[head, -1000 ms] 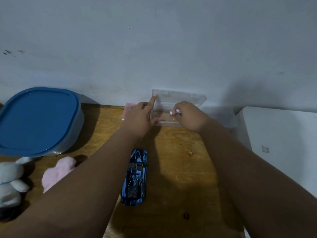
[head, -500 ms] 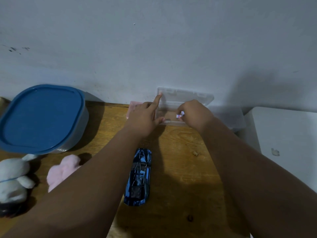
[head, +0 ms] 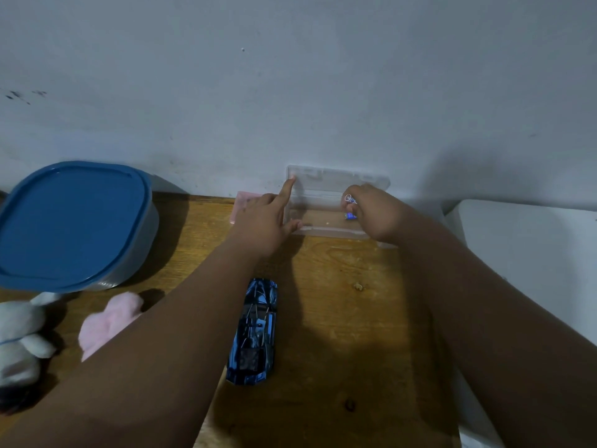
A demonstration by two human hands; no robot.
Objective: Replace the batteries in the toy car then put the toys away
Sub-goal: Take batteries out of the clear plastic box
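One wooden table [head: 323,318], pale wall [head: 290,92], toy car [head: 253,331]

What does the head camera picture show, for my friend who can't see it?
Two hands reach into a clear plastic box by the wall: the right hand holds a small battery, the left hand steadies the open lid. A blue toy car lies on the wooden table.

The scene was dim, with a cool bluish cast over the wall [head: 290,76]. Light seemed to come from behind and above, throwing soft shadows of both arms onto the wooden table [head: 339,318] and a broad shadow toward the table's far right corner. The table's far edge curved from wide-angle distortion. Detail was soft and grainy, with no glare.
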